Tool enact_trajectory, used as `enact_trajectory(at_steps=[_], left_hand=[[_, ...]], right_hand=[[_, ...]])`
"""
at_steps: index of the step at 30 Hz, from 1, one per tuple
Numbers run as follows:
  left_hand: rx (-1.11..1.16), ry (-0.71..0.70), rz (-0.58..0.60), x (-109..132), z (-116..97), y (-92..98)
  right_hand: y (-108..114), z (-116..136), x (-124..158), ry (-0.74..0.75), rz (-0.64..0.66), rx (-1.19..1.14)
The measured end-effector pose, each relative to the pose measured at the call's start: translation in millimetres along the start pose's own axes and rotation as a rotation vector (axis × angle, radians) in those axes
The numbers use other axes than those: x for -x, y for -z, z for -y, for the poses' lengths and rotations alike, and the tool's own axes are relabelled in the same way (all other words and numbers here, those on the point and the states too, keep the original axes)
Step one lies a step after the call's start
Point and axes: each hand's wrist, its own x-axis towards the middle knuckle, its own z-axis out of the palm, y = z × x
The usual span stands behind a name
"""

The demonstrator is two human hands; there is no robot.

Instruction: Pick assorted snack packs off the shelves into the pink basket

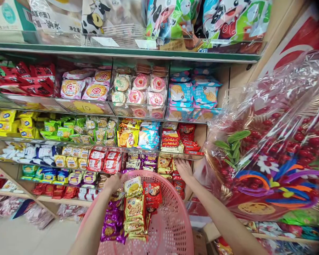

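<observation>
Lower centre: the left hand (pixel 114 181) clasps the far rim of the pink perforated plastic basket (pixel 172 219); the right hand (pixel 184 169), fingers spread, presses red snack packets (pixel 178 186) at the shelf's cramped right end.

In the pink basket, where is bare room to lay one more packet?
The pink basket's right half is bare mesh, bordered by the yellow packet stack and the right rim. Its left side is crowded with purple packets. The shelf by the left hand and right hand is packed full.
</observation>
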Motion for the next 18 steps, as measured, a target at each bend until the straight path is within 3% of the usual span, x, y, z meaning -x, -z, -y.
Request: enact_trajectory(at_steps=[7,18], left_hand=[[-0.001,0.008,0.023,6.5,-5.8,7.0],[-0.026,-0.005,0.008,1.9,-2.2,3.3]], right_hand=[[-3.0,-4.8,0.4,0.045,-0.020,0.032],[6.6,-5.6,8.7,0.031,-0.097,0.069]])
